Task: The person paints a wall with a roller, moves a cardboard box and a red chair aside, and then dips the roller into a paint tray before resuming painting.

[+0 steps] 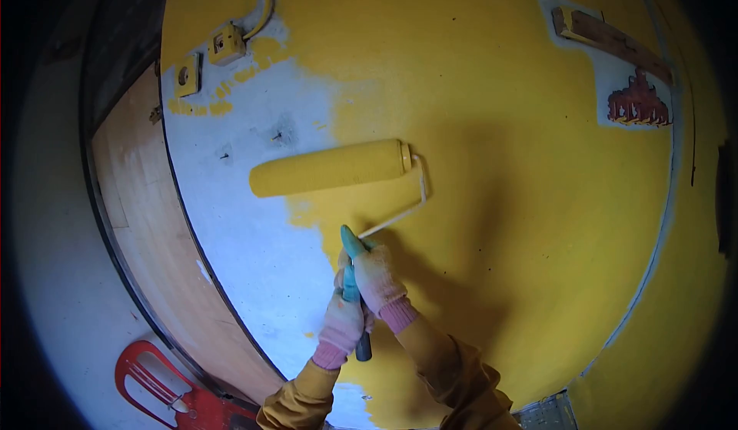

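A paint roller (330, 169) with a yellow-coated sleeve lies against the wall (492, 222), tilted slightly up toward its right end. Its white wire frame (423, 184) bends round on the right and runs down to the handle (364, 348). Both my gloved hands are wrapped round that handle. My right hand (376, 278) grips it higher up, near the wire. Just below, my left hand (343, 323) holds the lower part, with the dark handle end sticking out underneath. Yellow paint covers the wall to the right, while a whitish unpainted patch (223, 230) shows at left.
A socket box (226, 44) with a cable and a second outlet (187, 75) sit at upper left. Nails (276, 136) protrude from the pale patch. A wooden strip (615, 42) is fixed at upper right. A red plastic chair (192, 403) stands at lower left, beside a wooden door (165, 222).
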Tool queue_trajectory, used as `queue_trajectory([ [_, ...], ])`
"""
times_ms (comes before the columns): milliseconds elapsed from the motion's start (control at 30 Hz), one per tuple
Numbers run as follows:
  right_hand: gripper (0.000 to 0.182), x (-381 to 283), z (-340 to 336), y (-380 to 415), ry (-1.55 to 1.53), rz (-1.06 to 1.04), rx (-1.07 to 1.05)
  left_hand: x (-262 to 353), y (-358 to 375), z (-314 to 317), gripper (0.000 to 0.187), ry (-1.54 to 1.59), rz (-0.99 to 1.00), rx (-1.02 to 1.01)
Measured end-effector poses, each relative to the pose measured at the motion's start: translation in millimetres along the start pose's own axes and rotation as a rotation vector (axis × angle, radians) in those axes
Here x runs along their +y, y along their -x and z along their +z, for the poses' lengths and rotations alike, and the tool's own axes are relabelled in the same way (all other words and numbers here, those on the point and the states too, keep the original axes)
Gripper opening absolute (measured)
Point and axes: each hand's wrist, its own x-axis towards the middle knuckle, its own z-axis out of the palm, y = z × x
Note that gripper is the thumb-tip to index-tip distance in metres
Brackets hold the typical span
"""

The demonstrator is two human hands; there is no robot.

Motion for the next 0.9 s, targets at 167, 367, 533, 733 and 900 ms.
queue_trajectory([
  [167,0.04,47,-16,6,0.133,-0.1,0.091,-48,10,-7,0.046,-0.14,0.234,0.072],
  [367,0.049,33,-34,25,0.123,-0.037,-0.027,-48,27,6,0.046,-0.178,0.088,0.144],
  [533,0.051,-16,-26,11,0.169,-0.058,-0.038,-2,13,29,0.051,-0.225,-0.017,0.129],
  [733,0.049,17,-42,16,0.285,-0.107,0.001,-64,5,8,0.054,-0.288,0.33,0.057],
  [900,0.051,-29,-19,-7,0.19,-0.084,-0.066,29,-1,23,0.05,-0.11,-0.129,-0.075],
])
